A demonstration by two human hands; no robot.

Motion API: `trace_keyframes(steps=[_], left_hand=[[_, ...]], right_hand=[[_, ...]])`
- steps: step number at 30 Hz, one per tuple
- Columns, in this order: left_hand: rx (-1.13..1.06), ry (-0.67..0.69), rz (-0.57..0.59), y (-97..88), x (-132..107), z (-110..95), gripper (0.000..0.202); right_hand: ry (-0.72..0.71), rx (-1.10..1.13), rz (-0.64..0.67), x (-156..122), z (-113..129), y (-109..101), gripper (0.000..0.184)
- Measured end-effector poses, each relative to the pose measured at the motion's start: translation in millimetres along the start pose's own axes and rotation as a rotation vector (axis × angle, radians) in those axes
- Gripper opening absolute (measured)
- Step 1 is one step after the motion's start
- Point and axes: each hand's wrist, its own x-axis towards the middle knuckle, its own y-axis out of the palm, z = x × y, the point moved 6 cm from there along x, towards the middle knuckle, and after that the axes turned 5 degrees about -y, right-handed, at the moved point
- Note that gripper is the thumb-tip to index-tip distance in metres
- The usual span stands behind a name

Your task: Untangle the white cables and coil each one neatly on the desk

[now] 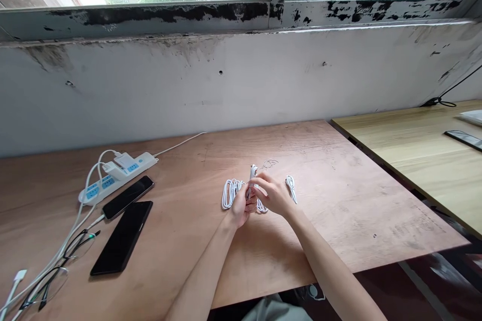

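My left hand (241, 206) is closed around a folded white cable (253, 171), which stands upright with its upper end above the fingers. My right hand (275, 194) meets it from the other side, its bent fingers pinching at the same bundle. Whether a thin tie is between those fingers is too small to tell. Left of my hands lies a coiled white cable (228, 194). Another white coil (261, 206) shows partly beneath them. To the right rests a single tied white cable (291, 189). Several thin wire ties (270, 163) lie just behind my hands.
On the left, a white power strip (124, 175) with plugged-in chargers stands near two black phones (122, 238) and glasses (77, 246), with white cords running across. The brown tabletop (181, 256) meets a wall (150, 90) under windows. A lighter table (410, 145) adjoins at right.
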Motion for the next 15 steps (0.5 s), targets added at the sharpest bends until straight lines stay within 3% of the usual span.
trace_keyframes(steps=[10, 15], left_hand=[[0.079, 0.157, -0.102, -4.0, 1.3, -5.9, 0.032], [0.109, 0.141, -0.106, -4.6, 2.4, -3.1, 0.029]], right_hand=[[0.008, -0.024, 0.075, 2.8, -5.6, 0.7, 0.009], [0.044, 0.034, 0.118, 2.3, -10.6, 1.6, 0.004]])
